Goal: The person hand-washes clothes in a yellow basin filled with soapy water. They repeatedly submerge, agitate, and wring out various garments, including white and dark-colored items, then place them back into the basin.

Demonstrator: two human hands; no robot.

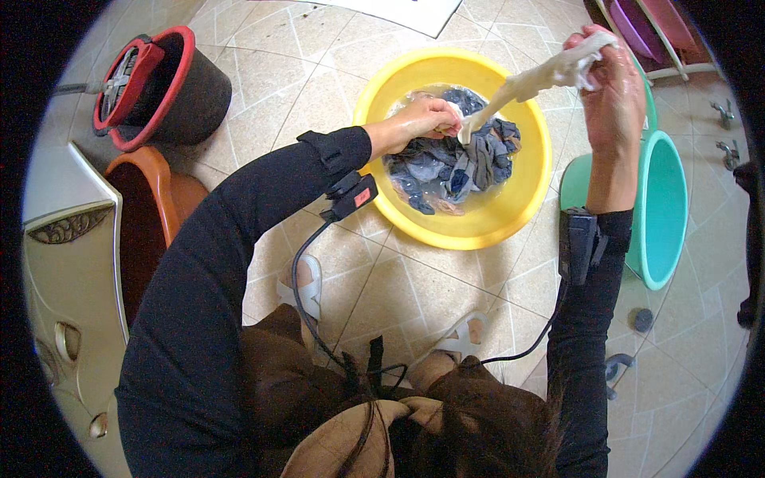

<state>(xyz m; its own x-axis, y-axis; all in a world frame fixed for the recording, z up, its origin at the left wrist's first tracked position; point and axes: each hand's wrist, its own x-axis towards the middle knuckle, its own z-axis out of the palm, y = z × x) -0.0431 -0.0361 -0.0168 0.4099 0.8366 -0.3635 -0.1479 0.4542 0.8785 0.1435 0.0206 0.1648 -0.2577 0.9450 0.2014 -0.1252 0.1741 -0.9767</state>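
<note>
A wet, off-white piece of cloth [532, 80], long and thin like a sock or stocking, is stretched between my two hands. My right hand [612, 89] grips its bunched upper end, raised beyond the right rim of a yellow plastic basin [460, 239]. Over the basin, my left hand [427, 119] pinches the lower end, close to the water. Grey, dark blue and tan wet garments [472, 161] lie heaped in cloudy water inside the basin. Part of the cloth is hidden in my right fist.
A black bucket with a red rim [203, 95] and a mop wringer stands at the left. Below it is an orange-brown tub [161, 173], beside a cream cabinet [77, 275]. A turquoise bucket [663, 209] lies right of the basin. Taps [726, 113] stick out farther right.
</note>
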